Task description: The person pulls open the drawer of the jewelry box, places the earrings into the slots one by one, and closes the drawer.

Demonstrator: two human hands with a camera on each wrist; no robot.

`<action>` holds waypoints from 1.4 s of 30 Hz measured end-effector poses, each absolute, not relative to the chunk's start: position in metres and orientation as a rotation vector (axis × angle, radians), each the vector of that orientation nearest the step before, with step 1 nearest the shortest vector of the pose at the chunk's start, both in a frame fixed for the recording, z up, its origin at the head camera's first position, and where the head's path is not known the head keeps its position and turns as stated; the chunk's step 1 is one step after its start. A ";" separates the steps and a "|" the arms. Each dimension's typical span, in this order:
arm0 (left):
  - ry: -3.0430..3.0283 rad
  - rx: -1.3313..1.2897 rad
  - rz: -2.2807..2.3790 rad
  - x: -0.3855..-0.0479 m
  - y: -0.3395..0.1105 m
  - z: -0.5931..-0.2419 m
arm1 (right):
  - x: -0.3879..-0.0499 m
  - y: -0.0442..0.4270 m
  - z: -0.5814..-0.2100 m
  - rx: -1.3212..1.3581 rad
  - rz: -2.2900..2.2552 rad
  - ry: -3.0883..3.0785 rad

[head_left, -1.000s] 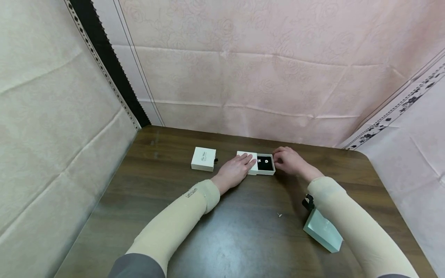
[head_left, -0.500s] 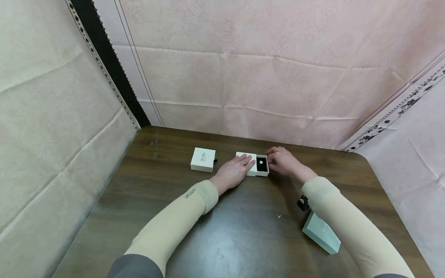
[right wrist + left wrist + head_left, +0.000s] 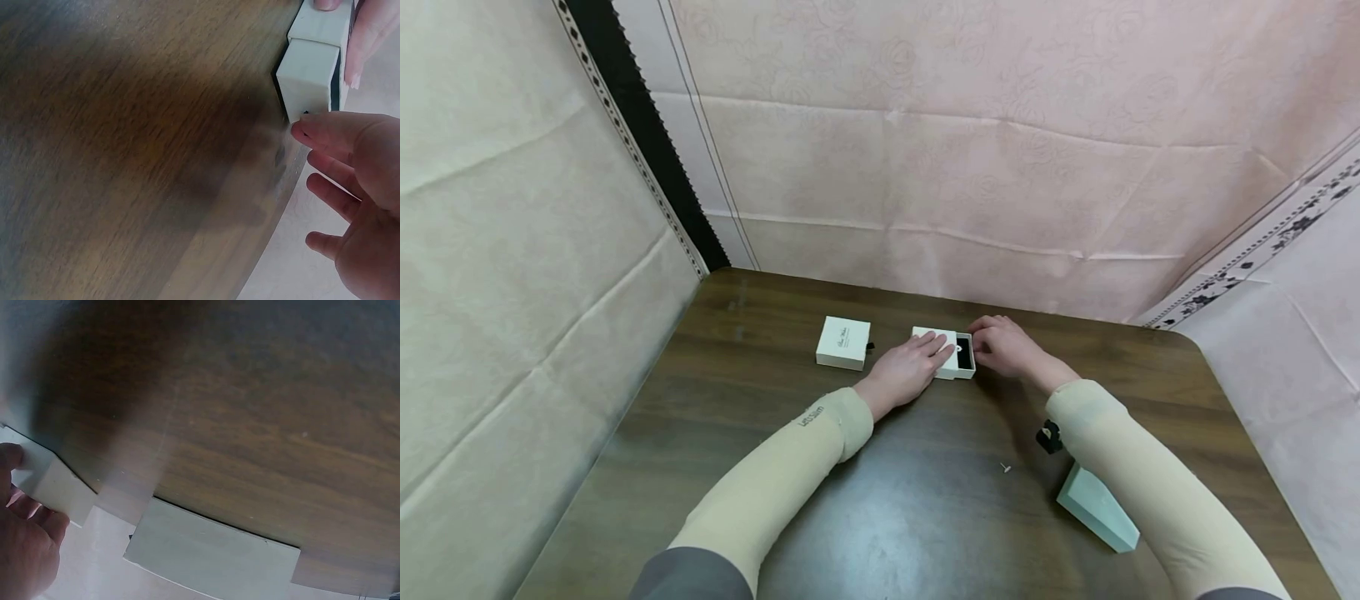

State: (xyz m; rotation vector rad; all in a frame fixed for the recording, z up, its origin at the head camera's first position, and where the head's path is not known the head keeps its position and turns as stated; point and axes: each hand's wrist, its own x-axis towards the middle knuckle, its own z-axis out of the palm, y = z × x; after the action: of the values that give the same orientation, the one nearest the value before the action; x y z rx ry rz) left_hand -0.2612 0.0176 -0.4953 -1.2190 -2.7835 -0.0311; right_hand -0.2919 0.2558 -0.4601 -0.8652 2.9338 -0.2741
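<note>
A small white jewellery box, made of a sleeve (image 3: 317, 26) and a sliding drawer (image 3: 306, 72), lies toward the back of the table. My left hand (image 3: 904, 371) grips the sleeve, fingers across its top and thumb on the near side. The drawer sticks out a little to the right; its black lining shows, with one small shiny earring (image 3: 959, 348) near the sleeve's edge. At the drawer's outer end my right hand (image 3: 1009, 346) presses with the thumb and fingertips, the other fingers loosely extended. A dark spot, perhaps a pull tab (image 3: 306, 113), shows by the thumb.
Left of the hands stands another white box (image 3: 842, 342) with a black tab. A tiny metallic piece (image 3: 1005, 468) lies on the brown table (image 3: 790, 467). Near the right forearm are a pale green box (image 3: 1097, 508) and a small black object (image 3: 1049, 437). Cloth hangs behind.
The drawer has slid left into the sleeve, with my right hand moving left along with it. Two earrings showed earlier; one is partly visible now. My left hand stays on the sleeve.
</note>
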 end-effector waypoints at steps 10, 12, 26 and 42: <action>-2.785 -1.230 0.020 -0.262 0.019 -0.496 | -0.292 0.248 -0.463 -0.912 -0.317 2.941; -2.789 -1.235 0.032 -0.262 0.019 -0.496 | -0.292 0.246 -0.463 -0.918 -0.337 2.940; -2.782 -1.226 0.076 -0.261 0.019 -0.496 | -0.294 0.241 -0.469 -0.919 -0.374 2.930; -2.845 -1.270 0.091 -0.264 0.021 -0.483 | -0.273 0.277 -0.432 -0.817 -0.280 2.964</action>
State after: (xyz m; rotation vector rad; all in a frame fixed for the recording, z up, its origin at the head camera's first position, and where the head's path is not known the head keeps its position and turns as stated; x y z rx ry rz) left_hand -0.2641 0.0206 -0.4828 -1.2698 -2.8451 0.0915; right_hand -0.2726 0.2770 -0.4315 -0.8170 2.9640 -0.2803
